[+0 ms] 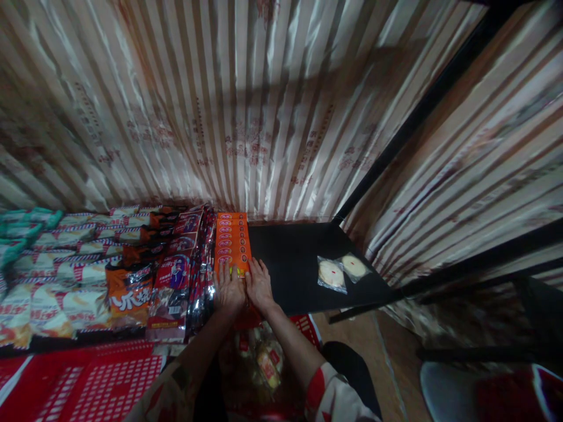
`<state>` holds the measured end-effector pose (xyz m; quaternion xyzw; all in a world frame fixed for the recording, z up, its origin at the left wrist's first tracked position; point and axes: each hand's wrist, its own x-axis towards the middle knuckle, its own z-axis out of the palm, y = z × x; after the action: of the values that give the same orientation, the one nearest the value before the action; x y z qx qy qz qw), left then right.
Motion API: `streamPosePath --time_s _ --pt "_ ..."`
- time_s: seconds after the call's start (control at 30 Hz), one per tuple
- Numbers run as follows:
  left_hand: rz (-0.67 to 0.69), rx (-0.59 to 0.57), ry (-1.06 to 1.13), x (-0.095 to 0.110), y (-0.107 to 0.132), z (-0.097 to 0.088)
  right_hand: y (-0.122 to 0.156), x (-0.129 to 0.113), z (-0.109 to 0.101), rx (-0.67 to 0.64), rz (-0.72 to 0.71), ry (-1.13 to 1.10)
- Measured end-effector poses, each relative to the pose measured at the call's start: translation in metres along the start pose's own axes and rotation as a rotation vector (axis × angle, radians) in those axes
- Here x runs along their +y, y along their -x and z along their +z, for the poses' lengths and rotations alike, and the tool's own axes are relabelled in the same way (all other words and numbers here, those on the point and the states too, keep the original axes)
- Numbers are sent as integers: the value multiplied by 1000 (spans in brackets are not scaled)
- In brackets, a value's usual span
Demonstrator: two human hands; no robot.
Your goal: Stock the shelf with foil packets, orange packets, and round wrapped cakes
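A row of orange snack packets stands in a line on the black shelf, running back toward the striped curtain. My left hand and my right hand lie side by side on the nearest packet of that row, fingers stretched forward and pressed flat against it. Neither hand wraps around anything. Just left of my left hand stands a row of dark red glossy packets. Below my wrists, a bag of small wrapped snacks sits in shadow.
Orange and white snack bags fill the shelf's left part. Two clear packets with round pale cakes lie on the bare right part. A red plastic crate is at lower left. Striped curtains hang behind; a black frame post rises at right.
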<state>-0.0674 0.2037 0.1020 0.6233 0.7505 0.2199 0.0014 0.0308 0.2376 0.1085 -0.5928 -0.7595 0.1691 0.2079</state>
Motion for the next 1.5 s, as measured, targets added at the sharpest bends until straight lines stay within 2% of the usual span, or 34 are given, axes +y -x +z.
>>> streamPosePath --time_s 0.37,0.7,0.97,1.1,1.33,1.5 --pt "14 97 6 1 2 8 0 4 4 2 13 36" --pt "13 67 -2 2 0 5 1 3 6 15 19 22" --pt "0 106 28 3 -2 9 0 6 11 60 18 -34" --pt "7 89 -9 4 -1 7 -6 6 11 89 20 -123" --pt "29 97 -19 4 -1 4 -19 0 8 125 174 -474" --pt "25 82 -11 3 -1 5 -19 -1 10 145 215 -563"
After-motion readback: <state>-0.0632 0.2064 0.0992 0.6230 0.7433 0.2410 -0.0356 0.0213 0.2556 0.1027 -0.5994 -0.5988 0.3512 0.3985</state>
